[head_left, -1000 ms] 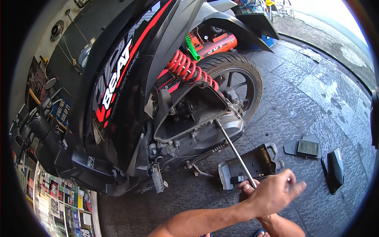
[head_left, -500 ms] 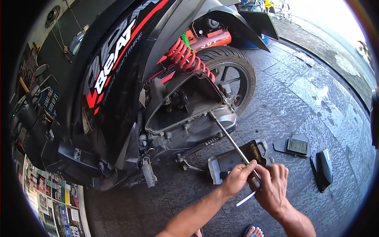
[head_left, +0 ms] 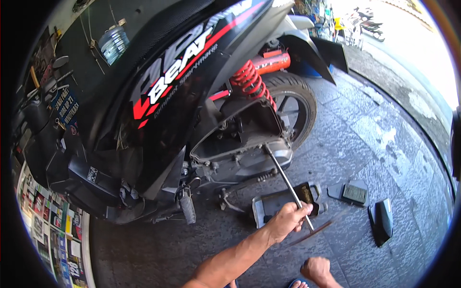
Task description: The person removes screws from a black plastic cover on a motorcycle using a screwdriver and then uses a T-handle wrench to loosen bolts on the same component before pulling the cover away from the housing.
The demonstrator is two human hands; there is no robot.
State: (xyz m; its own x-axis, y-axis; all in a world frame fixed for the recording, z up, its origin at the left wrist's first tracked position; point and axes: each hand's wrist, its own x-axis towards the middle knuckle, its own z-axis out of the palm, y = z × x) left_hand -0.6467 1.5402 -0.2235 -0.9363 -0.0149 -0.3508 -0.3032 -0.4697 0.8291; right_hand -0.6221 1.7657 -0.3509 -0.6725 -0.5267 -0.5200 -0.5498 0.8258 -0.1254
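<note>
My left hand (head_left: 289, 222) is closed around the shaft of a long silver T-handle wrench (head_left: 282, 173). The wrench's far end meets the lower edge of the scooter's engine cover (head_left: 276, 152), near the rear wheel (head_left: 303, 115). Its crossbar, at the near end, is smeared by motion. Apart from the wrench, low in the picture, my right hand (head_left: 316, 270) is curled into a loose fist with nothing visible in it. Above the engine cover lies an opened black housing (head_left: 235, 143); dark parts show inside it.
A black and grey cover (head_left: 270, 206) lies on the tiled floor below the wrench. To its right are a pleated air filter (head_left: 354, 193) and a dark plastic cover (head_left: 382, 222). The scooter's side stand (head_left: 230, 201) juts down nearby. A sticker-covered display case (head_left: 53, 230) stands at left.
My right hand has let go of the wrench and dropped toward the lower edge. The crossbar now blurs as it turns. My left hand stays on the shaft, and the whole view has shifted.
</note>
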